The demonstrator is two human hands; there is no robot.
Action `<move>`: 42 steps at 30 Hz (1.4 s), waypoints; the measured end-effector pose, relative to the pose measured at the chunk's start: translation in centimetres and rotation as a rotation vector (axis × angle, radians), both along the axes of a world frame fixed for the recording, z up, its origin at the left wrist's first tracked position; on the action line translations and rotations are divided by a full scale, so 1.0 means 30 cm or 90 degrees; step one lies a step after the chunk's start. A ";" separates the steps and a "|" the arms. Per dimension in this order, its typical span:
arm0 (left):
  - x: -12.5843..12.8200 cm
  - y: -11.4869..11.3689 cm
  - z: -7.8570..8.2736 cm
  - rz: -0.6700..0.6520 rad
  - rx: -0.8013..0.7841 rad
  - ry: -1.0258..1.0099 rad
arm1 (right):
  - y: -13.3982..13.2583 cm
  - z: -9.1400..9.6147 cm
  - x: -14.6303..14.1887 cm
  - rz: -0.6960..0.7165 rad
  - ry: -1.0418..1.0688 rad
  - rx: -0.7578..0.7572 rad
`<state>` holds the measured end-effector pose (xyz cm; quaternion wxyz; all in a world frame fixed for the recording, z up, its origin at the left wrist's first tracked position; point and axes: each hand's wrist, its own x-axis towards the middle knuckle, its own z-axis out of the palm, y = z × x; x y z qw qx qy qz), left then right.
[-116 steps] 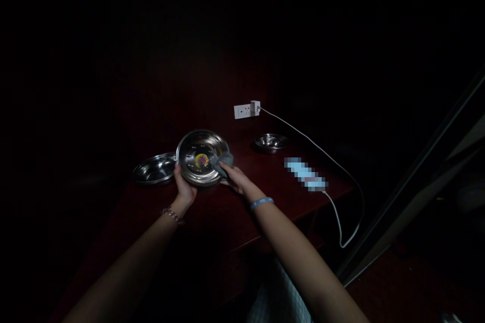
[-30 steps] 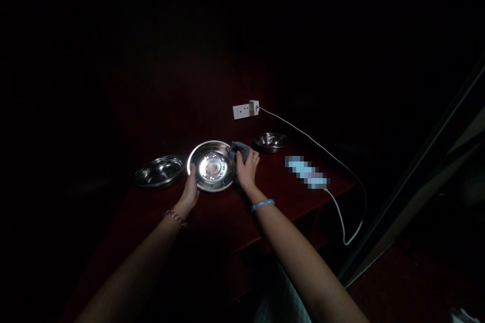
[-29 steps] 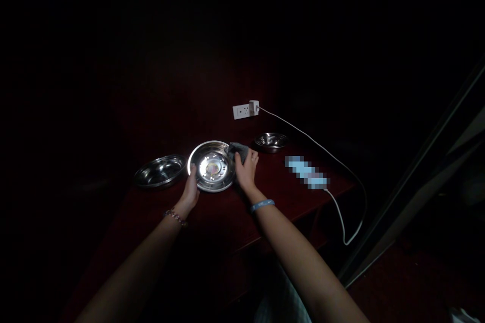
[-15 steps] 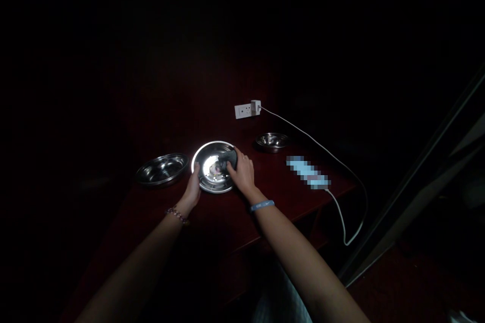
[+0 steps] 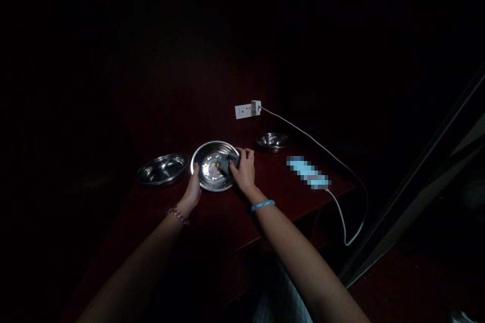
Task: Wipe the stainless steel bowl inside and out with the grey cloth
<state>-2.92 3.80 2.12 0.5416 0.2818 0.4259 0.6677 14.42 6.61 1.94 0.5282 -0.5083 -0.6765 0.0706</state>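
Metal dish (image 5: 206, 167) in front of us, at the middle of the view, held tilted toward us over the dark red tabletop (image 5: 212, 229); we cannot tell whether its base touches the surface. Our left hand (image 5: 193, 188) has its fingers clamped on the dish's near left side, thumb on the inside of the rim, the rest hidden from us. Our right hand (image 5: 244, 170) has its fingers clamped on a grey cloth (image 5: 226, 162), which lies against the dish's inner right side, next to a coloured mark at the centre. Left of the dish we see a larger-looking oval pan (image 5: 162, 170); behind and to the right sits a small bowl (image 5: 272, 142), near a pixelated blue object (image 5: 307, 172) with a white cable (image 5: 313, 142).
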 end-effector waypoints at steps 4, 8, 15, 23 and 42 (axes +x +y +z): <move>0.019 -0.019 0.022 0.040 -0.034 0.034 | -0.001 -0.003 -0.003 0.065 -0.008 -0.024; 0.021 -0.020 0.029 0.037 -0.052 0.032 | 0.005 -0.011 -0.008 0.133 0.010 -0.010; 0.015 -0.009 0.022 0.045 -0.064 -0.001 | -0.001 -0.005 -0.008 0.121 -0.002 -0.044; 0.012 -0.002 0.013 0.056 -0.041 -0.015 | -0.039 0.010 -0.017 0.179 -0.149 -0.071; 0.015 -0.007 0.011 0.033 -0.036 0.006 | -0.015 -0.036 -0.017 0.227 -0.347 -0.066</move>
